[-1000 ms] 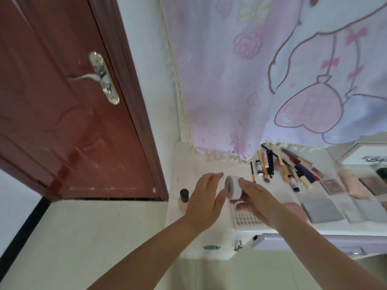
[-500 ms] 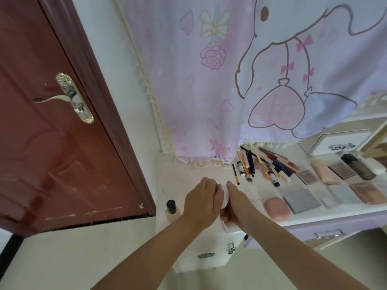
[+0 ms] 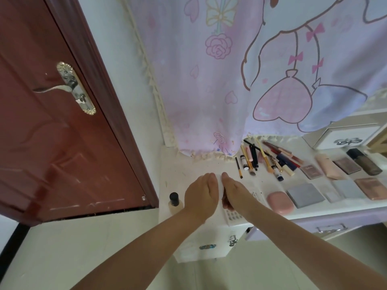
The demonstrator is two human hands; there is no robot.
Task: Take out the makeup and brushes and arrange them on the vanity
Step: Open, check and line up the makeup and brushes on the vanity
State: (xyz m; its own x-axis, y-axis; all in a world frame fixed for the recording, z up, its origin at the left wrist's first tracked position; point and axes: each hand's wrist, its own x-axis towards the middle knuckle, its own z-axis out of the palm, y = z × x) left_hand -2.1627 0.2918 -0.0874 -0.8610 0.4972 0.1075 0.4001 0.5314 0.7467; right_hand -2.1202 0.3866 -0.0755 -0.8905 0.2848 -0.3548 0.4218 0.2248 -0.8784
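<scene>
Head view: left hand (image 3: 200, 198) and right hand (image 3: 234, 193) together, cupped around white compact (image 3: 220, 185).

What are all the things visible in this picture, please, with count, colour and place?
door: one, dark red, at left, with a metal handle
curtain: one, pink and lilac, hanging over the vanity's back
vanity: one, white, centre to right
bottle: one, pale with black cap, upright at the vanity's left front
pencils and brushes: a fanned group, mixed colours, count unclear, below the curtain
pink case: one, oval, near the front edge
flat compacts: several, grey, brown, pink, at right
white basket: one, under the hands
small white object: one, between both hands
left hand: holds the object
right hand: holds the object
</scene>
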